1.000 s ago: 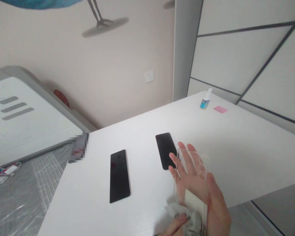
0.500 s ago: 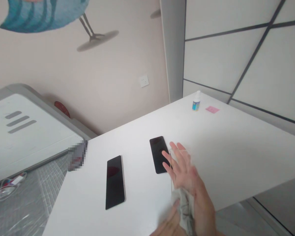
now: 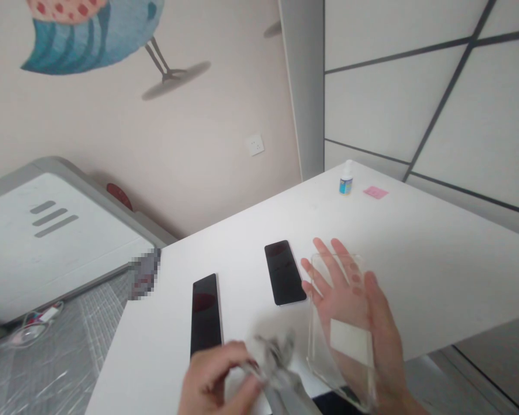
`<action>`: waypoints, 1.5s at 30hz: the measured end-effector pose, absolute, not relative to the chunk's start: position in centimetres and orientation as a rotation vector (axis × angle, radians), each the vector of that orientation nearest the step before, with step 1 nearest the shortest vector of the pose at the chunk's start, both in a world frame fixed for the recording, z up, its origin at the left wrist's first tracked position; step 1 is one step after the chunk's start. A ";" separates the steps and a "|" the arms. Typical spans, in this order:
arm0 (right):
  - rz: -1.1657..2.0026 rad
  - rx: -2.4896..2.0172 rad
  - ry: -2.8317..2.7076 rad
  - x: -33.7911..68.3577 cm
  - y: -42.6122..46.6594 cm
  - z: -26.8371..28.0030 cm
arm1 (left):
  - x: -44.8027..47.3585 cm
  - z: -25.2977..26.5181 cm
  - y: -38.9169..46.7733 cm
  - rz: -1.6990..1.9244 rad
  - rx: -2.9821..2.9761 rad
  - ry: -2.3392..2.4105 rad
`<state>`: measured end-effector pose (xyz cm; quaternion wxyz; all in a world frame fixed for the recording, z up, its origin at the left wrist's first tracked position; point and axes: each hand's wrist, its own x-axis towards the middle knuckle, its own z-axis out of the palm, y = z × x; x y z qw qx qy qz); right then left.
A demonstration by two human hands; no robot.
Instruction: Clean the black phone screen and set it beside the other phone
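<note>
Head view looks down on the right hand (image 3: 350,300), spread flat with fingers extended, a clear phone case (image 3: 341,328) lying across its palm and fingers so the skin shows through; a pale rectangular patch sits inside the case near the palm. The hand supports the case rather than clenching it. Just left of the case, the left hand (image 3: 214,380) is closed in a pinch on a crumpled grey cloth (image 3: 277,369), which hangs blurred between the two hands, apart from the case at this instant. Beyond the case, on the white table (image 3: 436,259), a dark phone (image 3: 284,272) lies face up just beside the right fingertips, and a second dark phone (image 3: 206,314) lies further left of the case, near the left hand. Well beyond the case, toward the far corner of the table, stand a small bottle (image 3: 345,178) and a pink slip (image 3: 375,192) beside it. Judging by the cloth and the held case, the step in hand looks like wiping the case clean, with the cloth off the surface for the moment. A next move would call for bringing the cloth back onto the inner face while the right palm holds the thin, flexible shell steady, without letting it slide off the open hand.
</note>
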<state>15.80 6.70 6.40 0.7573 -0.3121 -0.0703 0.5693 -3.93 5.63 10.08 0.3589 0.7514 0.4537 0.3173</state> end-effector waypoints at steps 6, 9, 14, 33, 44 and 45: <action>1.214 -0.727 -0.079 16.7 7.9 5.6 | -3.5 12.6 19.7 0.636 2.410 1.696; 1.229 -0.735 -0.085 16.7 8.0 5.0 | -2.9 11.6 24.4 0.435 2.511 1.683; 1.192 -0.777 -0.103 17.5 8.4 4.5 | 0.8 9.9 22.1 0.165 2.574 1.758; 1.231 -0.786 -0.141 16.7 9.1 2.8 | 3.9 9.4 18.0 -0.061 2.143 1.571; 1.374 -0.868 -0.285 9.5 12.0 5.2 | -2.2 10.6 13.9 0.300 1.912 1.207; 1.377 -0.877 -0.319 8.8 12.0 5.2 | -2.4 10.7 13.6 0.324 1.932 1.231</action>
